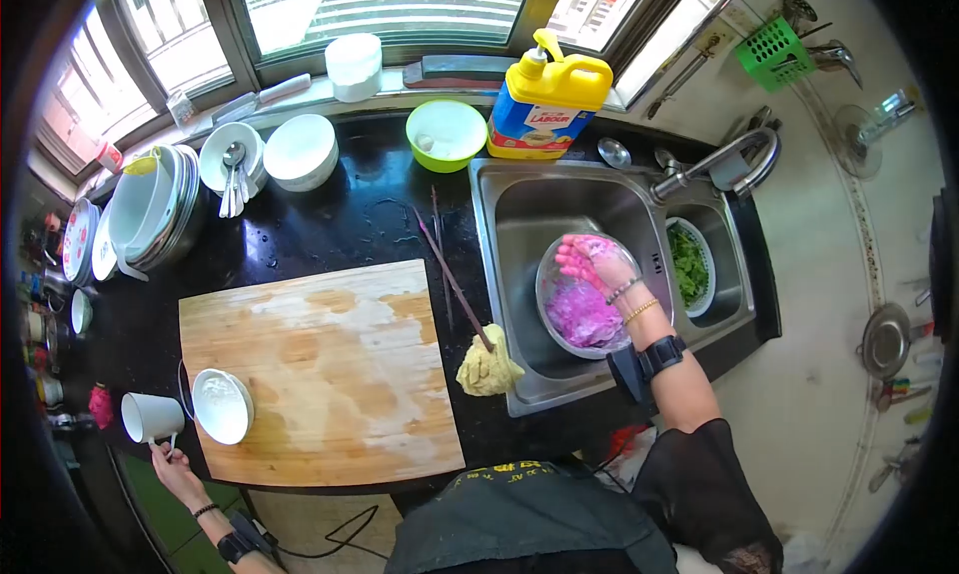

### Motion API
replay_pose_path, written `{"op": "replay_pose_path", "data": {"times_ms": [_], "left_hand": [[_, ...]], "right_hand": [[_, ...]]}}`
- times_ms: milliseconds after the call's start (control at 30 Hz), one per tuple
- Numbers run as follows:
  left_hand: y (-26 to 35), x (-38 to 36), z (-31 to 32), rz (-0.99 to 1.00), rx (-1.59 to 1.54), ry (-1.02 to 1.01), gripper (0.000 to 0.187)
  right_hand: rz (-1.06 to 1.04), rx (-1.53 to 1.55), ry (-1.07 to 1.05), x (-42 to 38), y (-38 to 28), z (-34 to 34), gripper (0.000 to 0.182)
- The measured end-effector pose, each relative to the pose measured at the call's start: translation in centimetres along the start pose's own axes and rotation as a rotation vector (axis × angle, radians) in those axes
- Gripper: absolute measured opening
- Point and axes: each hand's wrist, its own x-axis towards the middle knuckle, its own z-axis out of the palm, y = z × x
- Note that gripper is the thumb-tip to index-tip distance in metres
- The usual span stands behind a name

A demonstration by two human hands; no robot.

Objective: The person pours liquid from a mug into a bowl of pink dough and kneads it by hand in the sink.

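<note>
Left hand (178, 474) holds mug (150, 416), right hand (602, 264) over purple dough (584, 317).

Gloss, Satin and Matt

The black countertop (290, 244) is glossy and smooth, like polished stone. The tan rectangular wooden cutting board (330, 374) looks mostly matt, its surface patchy. The silver double-basin metal sink (524, 209) has a satin sheen. The white cylindrical mug (150, 416) looks smooth, ceramic or plastic unclear. The lumpy purple mass (579, 314) looks rough; the yellow handled jug (547, 99), smooth plastic; the dark printed garment (519, 524), matt cloth.
</note>
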Motion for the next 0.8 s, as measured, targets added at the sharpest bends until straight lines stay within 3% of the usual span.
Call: {"op": "replay_pose_path", "data": {"times_ms": [167,300,400,500,533,600,800], "left_hand": [[-1.7,1.3,-1.8,-0.042,0.069,-0.064,0.038],[1.7,-2.9,1.1,-0.07,0.143,-0.031,0.042],[2.0,-4.0,0.4,-0.056,0.316,0.16,0.048],[3.4,-7.9,1.0,0.267,0.522,0.282,0.043],[4.5,-10.4,2.4,0.273,0.53,0.294,0.043],[7.3,-17.5,7.5,0.613,0.589,0.204,0.033],[7.5,-38.1,22.8,0.775,0.526,-0.468,0.022]], "right_hand": [[0.079,-0.11,-0.031,3.3,1.6,2.3,0.04],[0.07,-0.141,-0.003,5.0,1.7,2.7,0.04],[0.043,-0.156,-0.008,6.1,0.9,2.0,0.039],[0.014,-0.079,-0.05,7.1,0.5,1.8,0.029],[0.021,-0.074,-0.062,7.4,0.4,1.9,0.029],[0.028,-0.107,-0.083,8.3,0.4,1.5,0.026],[0.034,-0.03,-0.259,10.6,0.4,-0.7,0.023]]}}
